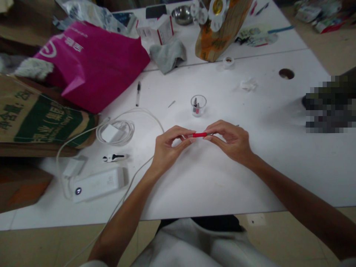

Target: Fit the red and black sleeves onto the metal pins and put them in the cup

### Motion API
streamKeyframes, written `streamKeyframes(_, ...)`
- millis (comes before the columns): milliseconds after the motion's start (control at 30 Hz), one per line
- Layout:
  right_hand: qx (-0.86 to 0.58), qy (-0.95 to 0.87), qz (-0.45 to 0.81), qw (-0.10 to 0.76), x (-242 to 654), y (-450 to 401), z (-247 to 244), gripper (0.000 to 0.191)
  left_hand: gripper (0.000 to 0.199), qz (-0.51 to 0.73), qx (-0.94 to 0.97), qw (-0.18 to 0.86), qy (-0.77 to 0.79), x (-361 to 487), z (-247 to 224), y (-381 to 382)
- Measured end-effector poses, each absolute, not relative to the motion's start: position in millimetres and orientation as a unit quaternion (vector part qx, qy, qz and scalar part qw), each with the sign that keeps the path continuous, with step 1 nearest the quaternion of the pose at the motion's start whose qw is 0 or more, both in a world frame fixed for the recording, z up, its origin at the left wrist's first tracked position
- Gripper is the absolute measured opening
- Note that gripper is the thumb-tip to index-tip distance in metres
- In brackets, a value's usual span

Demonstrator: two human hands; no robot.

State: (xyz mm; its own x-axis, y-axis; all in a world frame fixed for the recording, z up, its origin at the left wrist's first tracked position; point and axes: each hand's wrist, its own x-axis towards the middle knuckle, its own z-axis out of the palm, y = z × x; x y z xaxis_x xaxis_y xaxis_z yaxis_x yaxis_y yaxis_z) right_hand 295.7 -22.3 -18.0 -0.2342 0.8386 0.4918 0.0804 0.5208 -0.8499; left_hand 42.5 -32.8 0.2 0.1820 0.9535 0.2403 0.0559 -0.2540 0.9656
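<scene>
A slim pen with a red section (199, 135) is held level above the white table, between both sets of fingertips. My left hand (174, 142) pinches its left end with thumb and fingers. At the other end, my right hand (230, 139) grips the darker part, and a thin tip pokes out past its fingers. Much of the pen's right half is hidden by that hand. Just beyond the hands stands a clear round cup (198, 105) with a few small dark and red pieces in it.
To the left lie a pen (138, 94), a coiled white cable (130, 131), a nail clipper-like tool (114, 158) and a white power bank (98, 184). A magenta bag (97, 63) and grey cloth (168, 55) sit further back. A tape roll (228, 62) and crumpled tissue (249, 85) lie at the right.
</scene>
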Motion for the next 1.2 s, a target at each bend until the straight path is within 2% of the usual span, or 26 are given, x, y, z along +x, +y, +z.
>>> streamKeyframes(200,-0.337,-0.695,0.367,0.519,295.7,-21.3,-17.5,0.009,0.021,0.497,0.628,0.442,0.404,42.7,-0.8,-32.2)
streamKeyframes(433,-0.339,-0.695,0.366,0.517,294.8,-21.8,-13.5,0.008,0.020,0.502,0.644,0.421,0.395,44.1,1.7,-32.4)
streamKeyframes(733,-0.354,-0.700,0.385,0.486,294.3,-21.9,-8.9,0.038,0.015,0.499,0.670,0.390,0.389,45.7,3.7,-32.8)
streamKeyframes(1200,-0.391,-0.714,0.388,0.432,296.5,-24.5,-6.5,0.060,0.017,0.485,0.697,0.351,0.395,44.6,3.5,-34.5)
